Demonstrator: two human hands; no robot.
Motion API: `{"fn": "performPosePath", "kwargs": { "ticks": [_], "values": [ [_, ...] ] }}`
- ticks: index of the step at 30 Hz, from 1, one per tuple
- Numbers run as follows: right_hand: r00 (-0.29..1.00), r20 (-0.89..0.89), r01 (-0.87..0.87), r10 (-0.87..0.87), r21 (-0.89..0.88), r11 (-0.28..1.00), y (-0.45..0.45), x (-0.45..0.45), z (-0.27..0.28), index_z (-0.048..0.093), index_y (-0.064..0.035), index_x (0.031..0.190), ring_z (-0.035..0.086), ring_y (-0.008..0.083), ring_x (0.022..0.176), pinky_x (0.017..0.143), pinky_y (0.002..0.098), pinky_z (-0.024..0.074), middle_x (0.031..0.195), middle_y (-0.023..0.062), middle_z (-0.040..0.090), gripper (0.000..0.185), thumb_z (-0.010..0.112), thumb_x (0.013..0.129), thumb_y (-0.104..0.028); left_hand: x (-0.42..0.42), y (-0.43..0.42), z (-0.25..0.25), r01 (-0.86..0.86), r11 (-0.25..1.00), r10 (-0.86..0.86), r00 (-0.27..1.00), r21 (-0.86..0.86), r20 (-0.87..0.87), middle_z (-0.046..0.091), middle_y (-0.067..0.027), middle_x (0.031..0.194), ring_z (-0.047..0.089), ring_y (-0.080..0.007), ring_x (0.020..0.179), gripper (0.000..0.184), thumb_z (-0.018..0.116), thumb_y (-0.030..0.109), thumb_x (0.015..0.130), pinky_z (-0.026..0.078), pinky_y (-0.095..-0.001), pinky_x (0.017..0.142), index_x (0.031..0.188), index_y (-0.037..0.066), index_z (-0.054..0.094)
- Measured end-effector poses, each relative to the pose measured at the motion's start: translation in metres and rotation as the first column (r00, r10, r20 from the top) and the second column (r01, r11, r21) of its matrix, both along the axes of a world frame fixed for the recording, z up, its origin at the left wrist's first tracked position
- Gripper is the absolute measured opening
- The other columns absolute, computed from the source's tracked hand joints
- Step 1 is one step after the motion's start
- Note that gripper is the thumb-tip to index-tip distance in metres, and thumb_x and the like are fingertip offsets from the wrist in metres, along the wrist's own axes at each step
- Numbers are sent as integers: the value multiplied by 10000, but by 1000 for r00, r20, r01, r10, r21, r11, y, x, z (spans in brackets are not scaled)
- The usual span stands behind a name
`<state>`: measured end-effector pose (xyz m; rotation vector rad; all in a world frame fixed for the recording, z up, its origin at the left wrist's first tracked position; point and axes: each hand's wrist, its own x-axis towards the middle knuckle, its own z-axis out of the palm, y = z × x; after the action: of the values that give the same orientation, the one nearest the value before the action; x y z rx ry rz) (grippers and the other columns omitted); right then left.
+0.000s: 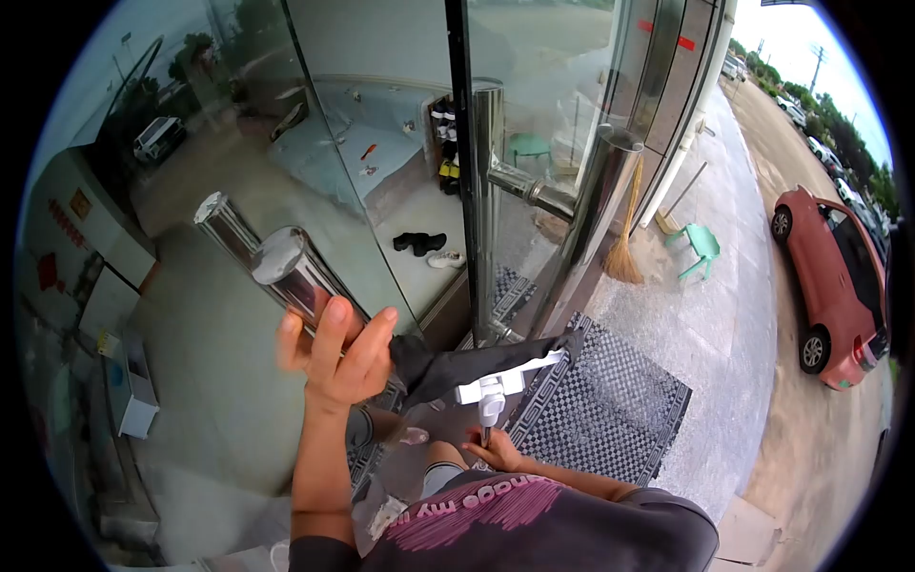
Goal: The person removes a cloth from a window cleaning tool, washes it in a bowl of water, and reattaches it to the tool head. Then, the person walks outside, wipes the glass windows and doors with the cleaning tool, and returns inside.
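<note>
My left hand is raised at the lower end of a thick chrome door handle on the glass door, its fingers apart and bent against the metal. Low in the middle, my right hand is closed round the thin handle of a white tool. The tool's white head points up, and a black cloth stretches along it. The cloth reaches from near my left hand to the edge of the mat.
A second chrome handle stands on the other glass panel. A checkered mat lies outside. Beyond are a broom, a green stool and a red car. Black shoes lie inside.
</note>
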<state>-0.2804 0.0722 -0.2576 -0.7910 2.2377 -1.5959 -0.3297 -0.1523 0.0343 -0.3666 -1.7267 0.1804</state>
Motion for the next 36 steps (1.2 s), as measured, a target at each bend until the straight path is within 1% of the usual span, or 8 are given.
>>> {"fn": "performPosePath", "kwargs": {
  "ticks": [8,12,16,19,28,32,34,36],
  "values": [
    [873,-371,-364,316,-66,929,-68,-24,-28,575,-41,950,557,310,658,603,374,439,758,131,570,234,625,781,-195,-30,-87,4,-58,998,58,998,-6,-30,435,-138,1293,187,-385,1275,155,578,102,749,396,-408,989,860,147,676],
    [859,-421,-378,290,-141,915,-117,-45,-39,586,-51,906,552,317,666,612,380,435,764,125,574,209,605,750,-189,-34,-140,4,-121,993,121,991,11,50,364,-147,1358,148,-356,1301,135,588,81,773,437,-230,785,866,117,679],
    [888,-426,-263,170,-171,949,-185,-86,-50,596,-62,863,547,325,674,621,386,432,770,119,578,188,585,720,-184,-31,-194,4,-212,977,211,971,4,110,288,-144,1406,114,-373,1318,144,599,70,775,427,-282,855,898,113,660],
    [917,-379,-130,125,13,991,-230,-130,-58,607,-73,889,564,316,710,652,380,432,802,107,606,224,564,706,-195,-31,-234,1,-249,968,249,964,-6,99,261,-160,1418,102,-382,1320,131,592,72,790,405,-333,917,907,105,644],
    [871,-348,322,-348,-131,938,-317,-261,-8,601,-43,854,540,219,691,621,317,421,742,86,579,160,603,768,-178,-18,-314,-15,-378,926,376,921,-2,105,158,-219,1447,25,-409,1333,121,587,87,812,316,-563,982,932,93,608],
    [851,-310,396,-424,-151,906,-349,-316,-13,602,-29,829,523,171,649,591,286,417,711,72,571,131,633,785,-149,-14,-326,-20,-361,931,350,922,43,165,-55,-256,1449,-66,-499,1309,174,557,60,820,44,-629,1043,983,102,515],
    [845,-298,417,-443,-151,896,-361,-345,-16,603,-22,817,514,147,629,576,271,416,695,65,567,123,647,794,-134,-17,-329,-2,-414,886,450,877,-210,167,-65,-261,1444,83,-533,1274,236,538,74,841,111,-668,1012,1062,81,456],
    [880,-205,397,-428,-178,901,-372,-376,-20,603,-15,805,506,123,608,562,256,414,680,58,563,120,662,802,-119,-5,-330,-2,-460,860,502,840,-220,207,-84,-244,1448,211,-548,1248,293,535,106,856,145,-670,1004,1124,81,422]
  ]
}}
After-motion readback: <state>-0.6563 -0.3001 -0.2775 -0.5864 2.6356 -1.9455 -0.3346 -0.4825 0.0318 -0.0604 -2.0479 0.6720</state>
